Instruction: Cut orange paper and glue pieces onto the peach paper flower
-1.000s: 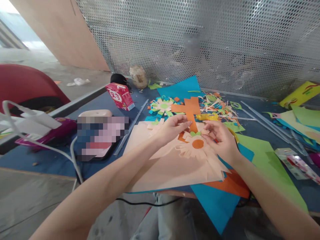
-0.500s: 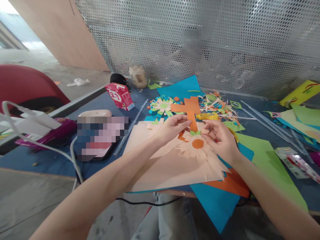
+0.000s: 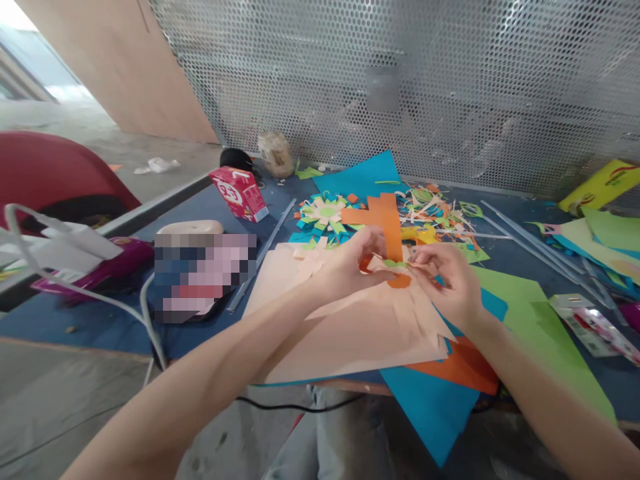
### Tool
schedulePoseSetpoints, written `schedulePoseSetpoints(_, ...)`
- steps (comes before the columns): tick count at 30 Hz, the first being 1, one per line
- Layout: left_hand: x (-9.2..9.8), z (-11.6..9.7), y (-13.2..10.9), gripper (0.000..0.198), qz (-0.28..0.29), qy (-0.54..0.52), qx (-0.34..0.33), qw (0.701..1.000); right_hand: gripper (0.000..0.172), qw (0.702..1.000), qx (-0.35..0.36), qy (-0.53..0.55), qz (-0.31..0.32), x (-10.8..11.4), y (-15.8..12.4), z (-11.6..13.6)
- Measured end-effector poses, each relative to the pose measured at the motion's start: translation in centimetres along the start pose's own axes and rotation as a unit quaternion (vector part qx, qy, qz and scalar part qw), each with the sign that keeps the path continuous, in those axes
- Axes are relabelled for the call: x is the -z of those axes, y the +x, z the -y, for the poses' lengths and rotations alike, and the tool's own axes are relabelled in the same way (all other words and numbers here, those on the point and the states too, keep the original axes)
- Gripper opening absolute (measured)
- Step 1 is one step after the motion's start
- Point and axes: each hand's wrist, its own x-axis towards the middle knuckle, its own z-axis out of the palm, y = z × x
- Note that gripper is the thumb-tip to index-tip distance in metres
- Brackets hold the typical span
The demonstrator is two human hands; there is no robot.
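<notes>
A peach paper flower with an orange round piece [image 3: 400,282] and a green piece is held above a stack of peach paper [image 3: 310,333], tilted toward me. My left hand [image 3: 353,267] is closed on its left petals, thumb in front. My right hand [image 3: 453,280] pinches the petals on the right side. Behind the flower stand orange paper strips [image 3: 390,230], laid near a yellow tool [image 3: 420,235] that is partly hidden. To the left lie loose peach petals [image 3: 310,260] and another paper flower [image 3: 327,212] with a green centre.
Paper scraps [image 3: 430,203] are heaped at the back. Blue paper [image 3: 435,413] overhangs the front edge, beside a green sheet [image 3: 530,313]. At left are a red box [image 3: 240,193], a glue stick [image 3: 263,253], a blurred-out flat object [image 3: 205,273] and a power strip [image 3: 107,263] with cables.
My left hand has moved down and closed on the flower's left side. The flower has lifted and tilted, so its face shows less. My right hand keeps its pinch on the petals.
</notes>
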Motion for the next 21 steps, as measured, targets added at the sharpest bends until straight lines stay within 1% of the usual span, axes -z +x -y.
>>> schedulePoseSetpoints(2, -0.1, 0.0, -0.2, 0.038, -0.022, 0.092, -0.067, 0.993, 0.027, 0.997, 0.069, -0.031, -0.008, 0.4, 0.1, 0.2)
schedulePoseSetpoints(3, 0.0, 0.1, -0.2, 0.035, -0.03, 0.14, -0.111, 0.983, 0.028, 0.994, 0.101, -0.041, -0.005, 0.6, 0.1, 0.3)
schedulePoseSetpoints(5, 0.3, 0.0, -0.2, 0.03, -0.042, 0.22, -0.218, 0.95, 0.029, 0.986, 0.153, -0.061, 0.005, 0.9, 0.1, 0.3)
schedulePoseSetpoints(7, 0.7, 0.0, -0.1, 0.029, -0.048, 0.273, -0.317, 0.907, 0.03, 0.978, 0.19, -0.086, 0.006, 1.2, 0.0, 0.3)
schedulePoseSetpoints(9, 1.1, -0.1, -0.1, 0.03, -0.065, 0.308, -0.379, 0.87, 0.03, 0.969, 0.221, -0.109, 0.002, 1.4, -0.1, 0.3)
schedulePoseSetpoints(11, 1.3, -0.1, -0.2, 0.032, -0.082, 0.332, -0.415, 0.843, 0.03, 0.961, 0.245, -0.126, 0.002, 1.5, 0.0, 0.3)
schedulePoseSetpoints(14, 1.4, -0.2, -0.4, 0.034, -0.085, 0.351, -0.44, 0.822, 0.035, 0.954, 0.263, -0.144, 0.008, 1.5, 0.1, 0.3)
schedulePoseSetpoints(17, 1.4, -0.2, -0.5, 0.033, -0.077, 0.358, -0.437, 0.822, 0.038, 0.953, 0.256, -0.159, 0.021, 1.3, 0.2, 0.3)
schedulePoseSetpoints(21, 1.2, -0.2, -0.5, 0.031, -0.065, 0.366, -0.432, 0.822, 0.038, 0.952, 0.252, -0.172, 0.02, 1.3, 0.3, 0.5)
